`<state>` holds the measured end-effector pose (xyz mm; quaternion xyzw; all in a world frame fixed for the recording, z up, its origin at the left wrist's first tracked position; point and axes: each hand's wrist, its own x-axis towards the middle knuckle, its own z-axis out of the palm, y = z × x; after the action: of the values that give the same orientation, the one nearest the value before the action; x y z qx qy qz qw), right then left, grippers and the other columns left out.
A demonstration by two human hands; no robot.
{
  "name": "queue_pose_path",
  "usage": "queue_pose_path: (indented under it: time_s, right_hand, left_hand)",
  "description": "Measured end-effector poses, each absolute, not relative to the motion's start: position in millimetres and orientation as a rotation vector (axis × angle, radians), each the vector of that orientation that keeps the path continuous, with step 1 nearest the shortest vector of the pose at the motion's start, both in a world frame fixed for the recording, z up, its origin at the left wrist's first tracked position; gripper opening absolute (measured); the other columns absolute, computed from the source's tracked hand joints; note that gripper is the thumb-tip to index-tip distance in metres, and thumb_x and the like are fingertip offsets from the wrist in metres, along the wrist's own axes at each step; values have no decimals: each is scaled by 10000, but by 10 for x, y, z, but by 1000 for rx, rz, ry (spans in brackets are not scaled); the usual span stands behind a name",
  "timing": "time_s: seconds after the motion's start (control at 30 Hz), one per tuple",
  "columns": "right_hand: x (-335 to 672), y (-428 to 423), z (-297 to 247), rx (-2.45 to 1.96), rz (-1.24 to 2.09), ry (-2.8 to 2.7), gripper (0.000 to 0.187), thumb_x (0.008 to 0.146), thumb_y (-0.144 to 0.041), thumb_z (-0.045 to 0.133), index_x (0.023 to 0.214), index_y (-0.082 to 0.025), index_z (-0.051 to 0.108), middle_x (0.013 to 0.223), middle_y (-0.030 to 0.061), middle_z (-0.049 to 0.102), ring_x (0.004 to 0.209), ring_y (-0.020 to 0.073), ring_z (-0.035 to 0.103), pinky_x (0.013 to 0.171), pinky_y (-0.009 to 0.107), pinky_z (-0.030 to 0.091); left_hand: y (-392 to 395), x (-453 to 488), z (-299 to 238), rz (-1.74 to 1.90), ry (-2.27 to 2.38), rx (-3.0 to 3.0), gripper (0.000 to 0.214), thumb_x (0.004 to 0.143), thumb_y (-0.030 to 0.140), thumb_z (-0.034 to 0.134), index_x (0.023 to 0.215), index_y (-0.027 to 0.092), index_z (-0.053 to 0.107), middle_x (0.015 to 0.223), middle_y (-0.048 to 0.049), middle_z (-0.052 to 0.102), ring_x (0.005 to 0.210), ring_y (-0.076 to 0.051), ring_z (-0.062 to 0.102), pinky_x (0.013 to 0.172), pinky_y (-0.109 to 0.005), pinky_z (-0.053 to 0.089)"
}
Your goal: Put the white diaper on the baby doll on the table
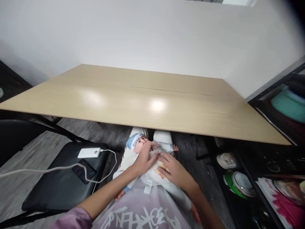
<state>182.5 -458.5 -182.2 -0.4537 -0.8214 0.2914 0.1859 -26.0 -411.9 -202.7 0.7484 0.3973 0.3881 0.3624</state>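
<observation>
A baby doll [139,142] lies on its back across my lap, wearing a blue and white cap with lettering and a pale outfit with an orange-yellow print. My left hand [145,159] rests on the doll's upper chest just below its chin, thumb apart from the fingers. Beside it, my right hand [175,168] lies over the doll's front with its fingers spread. The two hands nearly meet at the chest. One doll arm stretches out to the right past my right hand. Near my shirt, a small white strip [147,189] shows at the doll's lower body.
A light wooden table [119,105] spans the front, above my knees. At left, a black chair seat [62,187] carries a white power bank [89,152] with a cable and a dark phone [84,171]. Dark shelves [240,162] at right hold several items.
</observation>
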Motion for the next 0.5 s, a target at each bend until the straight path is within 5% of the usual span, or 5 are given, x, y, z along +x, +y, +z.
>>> queue_pose_path:
  time_s: [0.07,0.17,0.3,0.4,0.5]
  right_hand:
    - [2000,-4571,-1825,-1315,856,-2312,252,1060,-367,489,1154,-230,678,1159,82,682,1122,246,594,1045,415,455]
    - [2342,-4682,-1784,-1485,1059,-2246,436,1086,-428,376,879,-228,703,898,58,706,933,234,632,939,385,485]
    - [2633,-4903,-1852,-1702,1500,-2008,549,1085,-473,288,852,-244,730,821,23,715,815,209,648,770,315,481]
    - [2616,-5041,-2079,-1770,1421,-2004,461,1032,-511,408,780,-232,675,766,10,683,744,201,608,674,294,411]
    - [2564,-5169,-2358,-1838,1345,-1942,454,990,-557,459,715,-223,596,670,-5,606,670,184,550,621,288,357]
  left_hand:
    - [-4047,-180,-1989,891,1047,2055,218,1045,324,501,1229,218,550,1169,-89,631,1081,-244,571,954,-409,467]
    - [-3963,30,-1968,630,990,2322,231,1011,373,555,1169,209,598,1181,-96,657,1124,-281,567,990,-449,450]
    - [-3889,597,-2078,-10,738,2600,492,857,503,746,1190,151,656,1260,-180,679,1218,-375,589,1068,-530,422]
    - [-3849,1022,-2175,-560,550,2541,591,745,462,852,1203,132,680,1198,-203,736,1155,-407,665,1033,-557,463]
    - [-3839,1161,-2207,-672,576,2487,586,746,435,851,1186,90,677,1111,-214,761,1021,-390,725,917,-524,540]
